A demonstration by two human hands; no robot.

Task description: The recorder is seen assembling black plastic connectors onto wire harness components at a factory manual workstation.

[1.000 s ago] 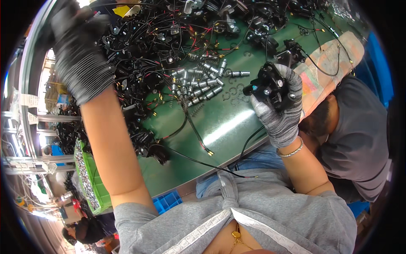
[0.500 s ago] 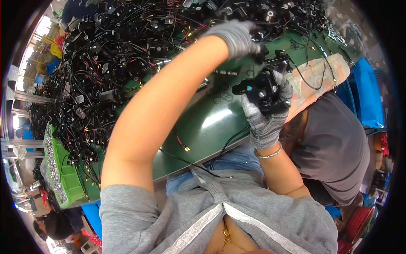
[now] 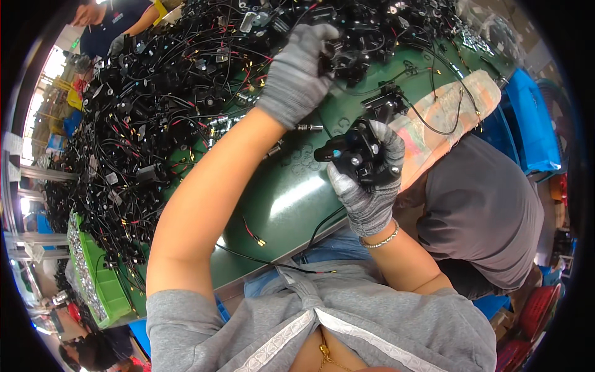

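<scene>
My right hand (image 3: 372, 201), in a grey knitted glove, is closed round a black assembly (image 3: 359, 152) with a rounded projecting end, a small blue spot and silver screws. It is held above the green table (image 3: 291, 208). My left hand (image 3: 297, 77), also gloved, reaches across to the pile of black parts (image 3: 186, 74). Its fingers are curled round something dark, which blends into the black parts behind and is partly hidden. Another black assembly with a cable (image 3: 387, 102) lies just beyond my right hand.
A green bin of small metal pieces (image 3: 105, 273) stands at the left. Clear rings (image 3: 302, 160) and loose cables (image 3: 254, 232) lie on the table. At the right are a taped cardboard piece (image 3: 446, 121), a blue bin (image 3: 533, 127) and a bent-over person (image 3: 480, 211); another person (image 3: 114, 28) is far left.
My left hand has moved left over the near edge of the pile. My right hand, with the black assembly, has shifted slightly left and nearer. The view has tilted a little, showing more of the far-left person.
</scene>
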